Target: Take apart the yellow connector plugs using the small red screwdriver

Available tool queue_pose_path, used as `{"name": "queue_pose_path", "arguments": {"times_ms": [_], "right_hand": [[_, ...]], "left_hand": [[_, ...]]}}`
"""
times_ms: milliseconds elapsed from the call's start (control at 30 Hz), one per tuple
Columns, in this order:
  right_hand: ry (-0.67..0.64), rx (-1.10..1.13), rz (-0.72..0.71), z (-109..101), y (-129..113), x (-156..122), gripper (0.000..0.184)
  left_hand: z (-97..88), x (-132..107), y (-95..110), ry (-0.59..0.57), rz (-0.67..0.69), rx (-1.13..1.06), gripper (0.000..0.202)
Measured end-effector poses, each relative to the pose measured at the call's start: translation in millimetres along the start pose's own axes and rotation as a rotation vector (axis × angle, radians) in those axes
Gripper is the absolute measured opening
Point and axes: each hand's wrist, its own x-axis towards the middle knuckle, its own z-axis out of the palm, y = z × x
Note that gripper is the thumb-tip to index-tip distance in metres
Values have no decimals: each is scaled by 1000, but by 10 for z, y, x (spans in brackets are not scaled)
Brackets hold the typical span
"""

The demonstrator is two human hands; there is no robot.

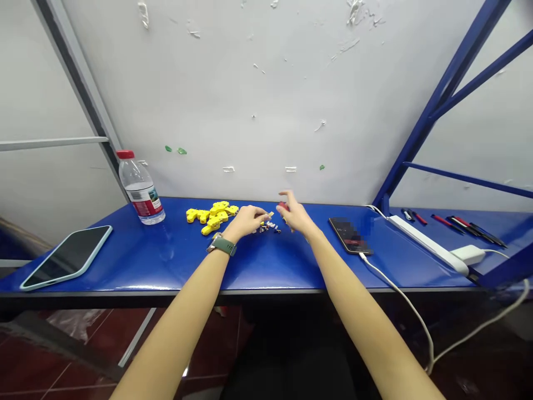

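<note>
My left hand point(246, 220), with a green watch on its wrist, rests on the blue table point(266, 261) and pinches a small tan piece point(270, 215) between its fingertips. My right hand point(295, 214) is just to the right, fingers curled around a small red piece point(283, 206). Between and below the two hands lies a cluster of tiny loose parts point(270, 226) in white, yellow and dark colours. A pile of yellow plastic pieces point(212, 215) sits just left of my left hand.
A water bottle with a red cap point(140, 189) stands at the back left. A tablet point(66, 256) lies near the front left edge. A phone point(350, 235) with a white cable, a white power strip point(428, 244) and several pens point(458, 223) lie right.
</note>
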Motion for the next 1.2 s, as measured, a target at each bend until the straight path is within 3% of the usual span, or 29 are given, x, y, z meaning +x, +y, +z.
{"name": "queue_pose_path", "arguments": {"times_ms": [133, 300, 433, 567, 700, 933, 1200], "right_hand": [[14, -491, 33, 41, 83, -4, 24], [37, -771, 151, -27, 103, 26, 33], [43, -806, 235, -91, 170, 43, 37], [42, -802, 294, -109, 215, 30, 36], [82, -788, 372, -103, 215, 22, 36], [101, -781, 495, -107, 190, 32, 37], [136, -827, 569, -96, 151, 9, 40]], "left_hand": [[-24, -6, 4, 66, -88, -25, 33], [14, -3, -49, 90, -175, -265, 34], [42, 1, -80, 87, -221, -520, 36], [25, -15, -6, 80, -278, -637, 41], [34, -16, 18, 61, -301, -621, 35], [164, 23, -155, 39, -270, -379, 28], [136, 0, -56, 69, -355, -476, 25]]}}
